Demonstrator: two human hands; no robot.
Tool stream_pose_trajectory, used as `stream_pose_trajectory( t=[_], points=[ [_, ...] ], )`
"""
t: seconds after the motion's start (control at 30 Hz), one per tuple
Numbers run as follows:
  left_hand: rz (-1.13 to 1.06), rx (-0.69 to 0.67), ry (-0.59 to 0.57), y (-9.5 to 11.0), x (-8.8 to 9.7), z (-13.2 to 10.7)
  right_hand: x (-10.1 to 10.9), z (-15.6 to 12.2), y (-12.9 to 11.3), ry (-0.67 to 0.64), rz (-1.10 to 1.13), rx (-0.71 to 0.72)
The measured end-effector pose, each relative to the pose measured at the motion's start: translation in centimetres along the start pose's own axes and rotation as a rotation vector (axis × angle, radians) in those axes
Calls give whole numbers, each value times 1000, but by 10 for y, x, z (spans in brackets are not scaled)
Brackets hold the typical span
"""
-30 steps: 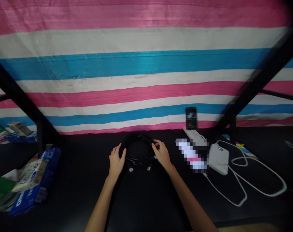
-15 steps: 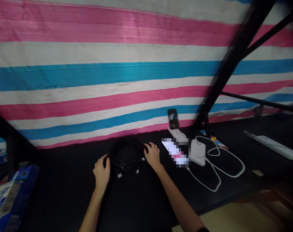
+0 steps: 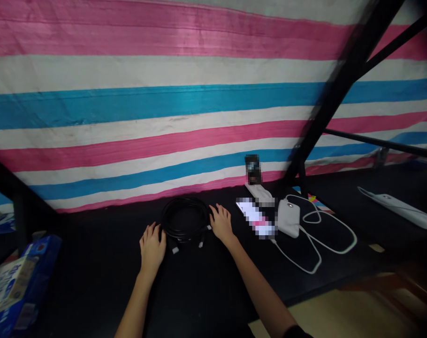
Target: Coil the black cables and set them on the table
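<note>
A coiled black cable [image 3: 180, 234] lies on the black tabletop [image 3: 195, 295], with light-coloured connector ends showing at its near side. Just left of the coil, my left hand [image 3: 152, 246] rests palm down, fingers somewhat apart and the thumb side against or very near the cable. On the other side my right hand [image 3: 221, 224] lies the same way, its fingers spread beside the coil's right edge. Neither hand grips anything. Whether the fingertips touch the cable I cannot tell.
Right of my right hand lie a lit, blurred phone [image 3: 255, 218] and a white power bank [image 3: 288, 218] with a looping white cable [image 3: 354, 241]. A small blurred device [image 3: 253, 169] stands behind them. Blue packages [image 3: 46, 263] sit at left. Black frame bars [image 3: 326, 108] slant up at right.
My left hand has shifted slightly right and its fingers have come forward, flatter on the table. My right hand stays nearly in place. The coil looks unmoved; the view has tilted a little.
</note>
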State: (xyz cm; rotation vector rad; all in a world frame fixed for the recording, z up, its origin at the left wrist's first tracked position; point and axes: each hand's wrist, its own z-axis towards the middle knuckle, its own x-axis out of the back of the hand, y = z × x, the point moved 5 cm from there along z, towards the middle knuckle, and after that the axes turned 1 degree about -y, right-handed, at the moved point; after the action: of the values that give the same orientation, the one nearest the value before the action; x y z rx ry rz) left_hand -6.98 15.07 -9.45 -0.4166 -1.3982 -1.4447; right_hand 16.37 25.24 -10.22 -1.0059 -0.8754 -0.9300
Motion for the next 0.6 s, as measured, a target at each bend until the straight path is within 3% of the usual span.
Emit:
stream_pose_trajectory(
  t=[0.6],
  points=[
    [-55, 37, -13, -5, -1, 0, 0, -1, -1, -43, -39, 14]
  ],
)
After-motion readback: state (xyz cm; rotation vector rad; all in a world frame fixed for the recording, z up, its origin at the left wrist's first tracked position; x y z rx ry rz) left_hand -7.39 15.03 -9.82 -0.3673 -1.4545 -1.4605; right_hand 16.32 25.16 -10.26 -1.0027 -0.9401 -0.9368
